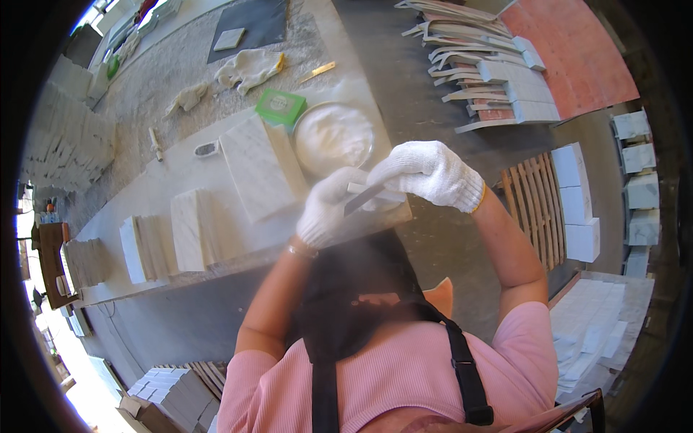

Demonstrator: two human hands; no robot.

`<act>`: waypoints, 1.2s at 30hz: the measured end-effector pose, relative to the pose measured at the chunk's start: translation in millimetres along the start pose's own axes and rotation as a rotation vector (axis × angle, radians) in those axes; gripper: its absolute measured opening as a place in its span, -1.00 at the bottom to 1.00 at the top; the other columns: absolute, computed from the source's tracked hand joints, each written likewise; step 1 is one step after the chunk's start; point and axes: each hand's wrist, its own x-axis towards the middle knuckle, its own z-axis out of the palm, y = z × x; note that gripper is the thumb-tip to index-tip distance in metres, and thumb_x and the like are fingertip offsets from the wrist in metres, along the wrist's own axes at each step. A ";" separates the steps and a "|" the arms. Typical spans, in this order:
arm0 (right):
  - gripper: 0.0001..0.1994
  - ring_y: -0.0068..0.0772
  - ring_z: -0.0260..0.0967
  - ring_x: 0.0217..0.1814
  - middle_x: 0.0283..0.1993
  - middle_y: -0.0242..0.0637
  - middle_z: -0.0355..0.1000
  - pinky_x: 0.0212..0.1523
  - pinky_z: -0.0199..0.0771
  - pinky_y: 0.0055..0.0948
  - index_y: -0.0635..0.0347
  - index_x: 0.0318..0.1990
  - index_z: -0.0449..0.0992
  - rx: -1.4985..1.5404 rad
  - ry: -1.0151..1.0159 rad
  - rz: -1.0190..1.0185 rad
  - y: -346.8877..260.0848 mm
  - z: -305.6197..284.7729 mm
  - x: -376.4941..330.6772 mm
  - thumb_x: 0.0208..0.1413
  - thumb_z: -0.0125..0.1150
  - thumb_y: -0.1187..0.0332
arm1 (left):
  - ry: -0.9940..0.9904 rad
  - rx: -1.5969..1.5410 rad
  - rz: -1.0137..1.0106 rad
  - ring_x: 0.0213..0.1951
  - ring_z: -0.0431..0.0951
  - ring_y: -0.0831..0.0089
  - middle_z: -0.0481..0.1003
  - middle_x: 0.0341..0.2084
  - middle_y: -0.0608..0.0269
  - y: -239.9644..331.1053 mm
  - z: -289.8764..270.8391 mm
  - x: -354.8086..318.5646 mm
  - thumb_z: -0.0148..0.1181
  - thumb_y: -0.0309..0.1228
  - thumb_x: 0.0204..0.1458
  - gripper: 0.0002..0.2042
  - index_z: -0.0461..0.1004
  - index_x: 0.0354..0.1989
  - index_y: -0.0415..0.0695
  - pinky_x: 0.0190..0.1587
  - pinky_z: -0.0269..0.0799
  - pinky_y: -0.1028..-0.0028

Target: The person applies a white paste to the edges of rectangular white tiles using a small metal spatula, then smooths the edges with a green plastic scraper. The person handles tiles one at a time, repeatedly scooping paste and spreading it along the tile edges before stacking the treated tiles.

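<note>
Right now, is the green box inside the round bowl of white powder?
No, the green box sits outside the round bowl, beside its upper-left rim in this view.

white knit-gloved left hand (323, 208) — fingers curled inward | white knit-gloved right hand (426, 172) — fingers bent, pointing leftward | bare left forearm (270, 307) angled up and inward | bare right forearm (511, 242) raised, elbow bent outward | both hands close together

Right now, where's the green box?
In the head view, the green box sits upper-centre on the table, just upper-left of the round bowl of white material.
</note>
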 end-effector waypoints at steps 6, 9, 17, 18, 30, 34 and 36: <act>-0.77 -0.33 0.60 -0.09 -0.08 -0.23 0.67 0.01 0.57 -0.36 0.18 -0.02 0.73 -0.008 -0.044 0.121 -8.8 -6.9 -11.9 0.18 0.33 0.52 | 0.016 0.164 0.134 -0.15 0.62 0.60 0.65 -0.14 0.27 -6.3 4.6 3.3 0.40 -0.61 0.09 -0.77 0.60 -0.07 -0.24 -0.09 0.58 0.51; -0.77 -0.33 0.60 -0.09 -0.08 -0.21 0.68 0.02 0.56 -0.37 0.19 -0.02 0.73 -0.129 -0.009 0.052 -10.9 -7.1 -19.7 0.19 0.31 0.53 | 0.017 0.291 0.263 -0.12 0.67 0.55 0.67 -0.18 0.22 -2.7 7.3 4.2 0.42 -0.59 0.08 -0.75 0.58 -0.07 -0.24 -0.10 0.60 0.51; -0.78 -0.35 0.62 0.01 0.00 -0.20 0.68 0.09 0.57 -0.36 0.27 0.00 0.70 -0.071 0.074 0.207 -16.1 3.6 -32.7 0.23 0.30 0.54 | 0.094 0.167 0.009 -0.13 0.63 0.56 0.66 -0.18 0.28 7.7 16.7 -2.2 0.22 -0.76 0.11 -0.78 0.64 -0.12 -0.24 -0.10 0.62 0.49; -0.79 -0.36 0.62 0.01 0.00 -0.20 0.68 0.09 0.57 -0.36 0.29 0.01 0.70 -0.106 0.104 0.200 -17.6 6.0 -34.7 0.24 0.30 0.54 | 0.106 0.194 0.011 -0.13 0.63 0.56 0.66 -0.18 0.27 5.8 16.0 -0.9 0.23 -0.75 0.11 -0.78 0.64 -0.11 -0.25 -0.12 0.62 0.50; -0.76 -0.48 0.59 -0.01 0.03 -0.19 0.67 0.03 0.57 -0.45 0.30 0.09 0.67 0.153 0.523 0.430 -30.5 59.2 -55.0 0.33 0.27 0.51 | 0.239 0.059 0.127 -0.23 0.60 0.60 0.67 -0.27 0.32 -27.1 17.0 -4.5 0.44 -0.51 0.09 -0.76 0.62 -0.07 -0.25 -0.08 0.54 0.50; -0.72 -0.68 0.36 -0.35 -0.29 -0.38 0.52 -0.29 0.43 -0.63 0.32 0.15 0.61 0.086 0.582 0.348 -34.6 73.4 -52.6 0.36 0.14 0.56 | 0.249 0.247 0.169 -0.24 0.59 0.62 0.67 -0.31 0.32 -21.4 17.2 -7.0 0.42 -0.51 0.10 -0.77 0.62 -0.07 -0.24 -0.08 0.54 0.50; -0.72 -0.69 0.36 -0.36 -0.31 -0.39 0.53 -0.30 0.42 -0.64 0.31 0.16 0.60 0.090 0.590 0.324 -36.7 74.6 -51.0 0.36 0.15 0.54 | 0.253 0.262 0.175 -0.24 0.59 0.62 0.67 -0.30 0.32 -19.1 17.7 -7.5 0.41 -0.52 0.10 -0.78 0.63 -0.07 -0.24 -0.08 0.54 0.50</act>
